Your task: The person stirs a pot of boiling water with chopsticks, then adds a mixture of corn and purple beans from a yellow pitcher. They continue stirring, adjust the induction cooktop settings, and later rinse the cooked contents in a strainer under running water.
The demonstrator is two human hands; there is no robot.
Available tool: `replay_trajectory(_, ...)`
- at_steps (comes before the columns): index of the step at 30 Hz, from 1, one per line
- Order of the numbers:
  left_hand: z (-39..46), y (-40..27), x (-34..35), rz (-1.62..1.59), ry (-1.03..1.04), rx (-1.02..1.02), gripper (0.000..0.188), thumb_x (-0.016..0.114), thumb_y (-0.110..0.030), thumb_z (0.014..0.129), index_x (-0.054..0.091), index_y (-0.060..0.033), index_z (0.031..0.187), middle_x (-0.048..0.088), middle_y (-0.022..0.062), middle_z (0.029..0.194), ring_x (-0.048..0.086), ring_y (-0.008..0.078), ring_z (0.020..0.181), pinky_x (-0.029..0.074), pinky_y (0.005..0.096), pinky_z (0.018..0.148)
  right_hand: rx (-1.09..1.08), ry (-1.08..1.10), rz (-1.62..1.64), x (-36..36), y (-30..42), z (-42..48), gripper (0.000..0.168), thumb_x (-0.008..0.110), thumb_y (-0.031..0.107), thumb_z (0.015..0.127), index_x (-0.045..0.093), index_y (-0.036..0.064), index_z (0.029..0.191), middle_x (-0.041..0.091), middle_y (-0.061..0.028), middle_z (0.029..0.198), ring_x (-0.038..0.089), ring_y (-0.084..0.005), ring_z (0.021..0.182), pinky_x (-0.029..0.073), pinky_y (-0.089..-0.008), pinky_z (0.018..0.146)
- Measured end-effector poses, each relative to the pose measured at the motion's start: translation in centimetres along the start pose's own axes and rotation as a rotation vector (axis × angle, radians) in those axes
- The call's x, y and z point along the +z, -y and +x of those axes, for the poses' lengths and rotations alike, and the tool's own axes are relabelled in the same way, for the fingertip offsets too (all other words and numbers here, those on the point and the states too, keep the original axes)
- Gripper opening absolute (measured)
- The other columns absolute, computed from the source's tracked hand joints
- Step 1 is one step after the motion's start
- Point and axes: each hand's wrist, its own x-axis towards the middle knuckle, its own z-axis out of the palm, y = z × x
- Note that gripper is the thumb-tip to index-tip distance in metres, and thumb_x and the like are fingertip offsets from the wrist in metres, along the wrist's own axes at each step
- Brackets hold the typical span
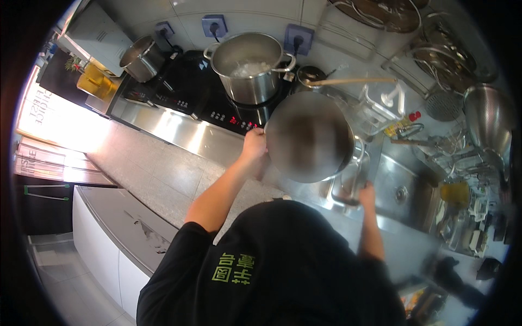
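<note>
A round stainless steel pot (339, 176) is before me, its inside covered by a round blur. My left hand (255, 143) grips the pot at its left side; its fingertips are partly hidden. My right hand (367, 194) is below the pot's right loop handle (359, 149), beside a rectangular metal pan or tray (346, 200). Whether the right hand holds something is unclear. Just beyond the held pot, a large two-handled steel pot (249, 87) stands on a black induction cooktop (212, 106) with lit red digits; its whitish contents are indistinct.
A smaller steel pot (142, 61) stands farther left. A wooden-handled utensil (355, 81) rests across a small pot (310, 77) near a clear plastic container (381, 106). The steel sink (401, 194) lies right, with lids and utensils on the wall beyond. A grey-topped cabinet (122, 220) stands left.
</note>
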Motion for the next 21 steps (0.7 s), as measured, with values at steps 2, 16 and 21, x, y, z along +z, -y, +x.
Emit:
replay_trajectory(2, -0.5, -0.7, -0.2, -0.011, -0.002, -0.019, 0.018, 0.06, -0.018, 0.089, 0.059, -0.0011, 0.082, 0.06, 0.004, 0.071, 0.052, 0.0092, 0.052, 0.043, 0.0221, 0.048, 0.016, 0.001, -0.017, 0.5, 0.5, -0.5, 0.038, 0.056, 0.011, 0.078, 0.053, -0.002, 0.114, 0.063, -0.0241, 0.099, 0.06, -0.0408, 0.093, 0.047, -0.0439, 0.079)
replay_trajectory(16, 1.4, 2.8, -16.3, 0.563, 0.593, 0.069, 0.037, 0.053, -0.04, 0.092, 0.059, -0.0028, 0.094, 0.059, 0.0037, 0.077, 0.056, 0.0096, 0.069, 0.048, 0.0252, 0.06, -0.195, -0.727, 0.695, -2.5, 27.5, -7.2, 0.03, 0.05, 0.01, 0.093, 0.047, -0.003, 0.12, 0.061, -0.014, 0.107, 0.06, -0.0182, 0.091, 0.048, -0.0288, 0.081)
replay_trajectory(21, 3.4, 13.8, -37.4, 1.253, 0.79, 0.561, 0.027, 0.05, -0.031, 0.087, 0.062, -0.0076, 0.092, 0.06, 0.0174, 0.083, 0.061, 0.0326, 0.079, 0.049, 0.043, 0.067, -0.358, -0.542, 0.552, 6.2, 43.2, -11.6, 0.03, 0.05, 0.005, 0.092, 0.048, 0.001, 0.122, 0.063, -0.0111, 0.098, 0.062, -0.0153, 0.082, 0.048, -0.0249, 0.075)
